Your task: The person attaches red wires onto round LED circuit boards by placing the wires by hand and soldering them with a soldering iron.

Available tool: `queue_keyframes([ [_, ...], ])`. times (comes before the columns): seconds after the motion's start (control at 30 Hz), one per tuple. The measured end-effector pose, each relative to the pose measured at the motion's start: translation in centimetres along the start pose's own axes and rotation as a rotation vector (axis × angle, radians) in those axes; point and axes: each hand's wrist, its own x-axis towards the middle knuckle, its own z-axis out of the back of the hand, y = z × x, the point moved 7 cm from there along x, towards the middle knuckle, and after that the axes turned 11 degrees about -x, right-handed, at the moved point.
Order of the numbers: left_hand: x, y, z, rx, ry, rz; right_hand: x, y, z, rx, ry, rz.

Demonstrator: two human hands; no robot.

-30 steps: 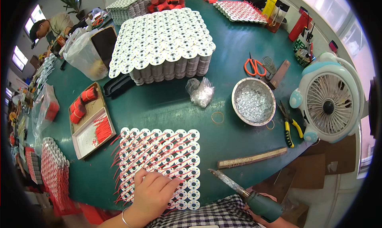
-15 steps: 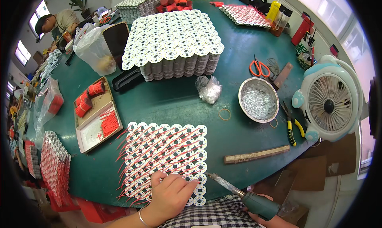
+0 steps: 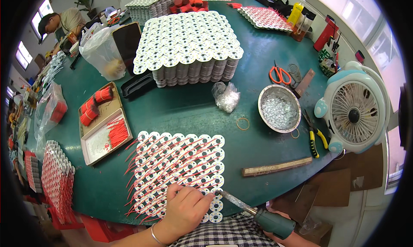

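A sheet of round white circuit boards [image 3: 180,161], with red wires laid slantwise over it, lies on the green table before me. My left hand [image 3: 187,208] rests on its lower right part, thumb and forefinger pinched together against a disc; whatever is between them is hidden. From the right, a soldering iron [image 3: 275,222] with a dark green handle points at the sheet, its tip touching or just over a disc beside those fingertips. My right hand [image 3: 282,215] is wrapped round the handle, which mostly covers it.
Behind the sheet stands a tall stack of board panels [image 3: 189,40]. A box of red wires [image 3: 106,133] sits left. To the right are a bowl of clear bits [image 3: 279,109], a wooden strip [image 3: 277,166], pliers [image 3: 316,137], orange-handled scissors [image 3: 280,74] and a fan [image 3: 355,113].
The soldering iron has moved left, bringing its tip from just right of the sheet to a disc by my left fingertips. My left hand has barely moved.
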Motion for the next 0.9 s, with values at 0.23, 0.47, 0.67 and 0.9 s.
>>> queue_keyframes([
  [0.23,-0.1,-0.1,0.0,0.002,0.001,-0.001,0.1,-1.2,0.0,0.236,0.053,-0.354],
  [0.47,-0.1,-0.2,-0.1,0.012,0.017,0.003,0.1,1.6,1.8,0.414,0.091,-0.627],
  [0.67,0.1,-1.4,0.4,0.001,-0.039,0.013,-3.1,0.6,2.8,0.342,0.087,-0.503],
  [0.9,-0.4,-1.1,-0.4,-0.004,0.006,0.007,-4.4,-0.1,2.3,0.247,0.095,-0.341],
])
